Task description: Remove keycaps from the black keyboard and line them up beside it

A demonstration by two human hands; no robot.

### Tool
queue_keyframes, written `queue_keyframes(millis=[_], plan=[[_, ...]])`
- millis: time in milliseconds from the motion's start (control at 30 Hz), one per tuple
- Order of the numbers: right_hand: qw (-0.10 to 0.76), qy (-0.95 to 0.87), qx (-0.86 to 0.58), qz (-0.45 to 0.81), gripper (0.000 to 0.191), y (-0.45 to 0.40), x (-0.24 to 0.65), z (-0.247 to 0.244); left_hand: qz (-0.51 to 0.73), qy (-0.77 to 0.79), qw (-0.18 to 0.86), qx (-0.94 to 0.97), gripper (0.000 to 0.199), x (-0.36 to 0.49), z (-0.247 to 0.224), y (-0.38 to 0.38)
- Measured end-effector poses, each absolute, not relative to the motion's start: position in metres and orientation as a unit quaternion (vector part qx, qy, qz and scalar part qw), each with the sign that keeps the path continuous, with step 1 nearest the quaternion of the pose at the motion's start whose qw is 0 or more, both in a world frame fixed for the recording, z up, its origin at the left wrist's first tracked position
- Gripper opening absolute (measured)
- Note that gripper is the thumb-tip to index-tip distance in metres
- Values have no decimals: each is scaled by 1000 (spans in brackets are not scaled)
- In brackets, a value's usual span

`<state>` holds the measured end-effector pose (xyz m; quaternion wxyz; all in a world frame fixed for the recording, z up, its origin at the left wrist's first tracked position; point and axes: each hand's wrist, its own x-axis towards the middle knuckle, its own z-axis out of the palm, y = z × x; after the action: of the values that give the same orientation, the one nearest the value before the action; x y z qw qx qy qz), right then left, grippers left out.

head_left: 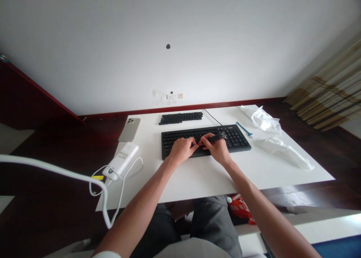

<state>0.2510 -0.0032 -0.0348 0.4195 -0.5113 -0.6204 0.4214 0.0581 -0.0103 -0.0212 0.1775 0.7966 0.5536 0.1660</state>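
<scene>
Reaching across the white tabletop, you have a white power bank at 10 o'clock, its white cable looping beside it, and a titanium-coloured smartphone lying just beyond it at 11 o'clock. Your left hand rests on the black keyboard, its fingers curled narrow over the keys. A strip of loose black keycaps lies at 12 o'clock, beyond the keyboard. Your right hand sits just beside the left, its fingers closed around a slim black tool above the keys. At 2 o'clock, a blue plastic strip and crumpled white plastic bags lie on the tabletop.
</scene>
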Motion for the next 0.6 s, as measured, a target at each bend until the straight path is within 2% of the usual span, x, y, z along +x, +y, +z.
queue_keyframes(millis=[133,333,433,533,600], plan=[[408,-636,-510,412,41,-3,250,-29,157,552,171,801,18,57,-20,-10],[315,-739,-531,269,26,-3,239,4,140,563,151,800,28,58,-14,-13],[277,-769,-503,282,18,7,240,14,125,582,150,789,33,60,-13,-13],[258,-783,-459,331,31,18,249,13,131,585,149,786,32,61,-16,-13],[247,-781,-459,342,26,21,256,8,143,580,148,788,29,61,-18,-12]])
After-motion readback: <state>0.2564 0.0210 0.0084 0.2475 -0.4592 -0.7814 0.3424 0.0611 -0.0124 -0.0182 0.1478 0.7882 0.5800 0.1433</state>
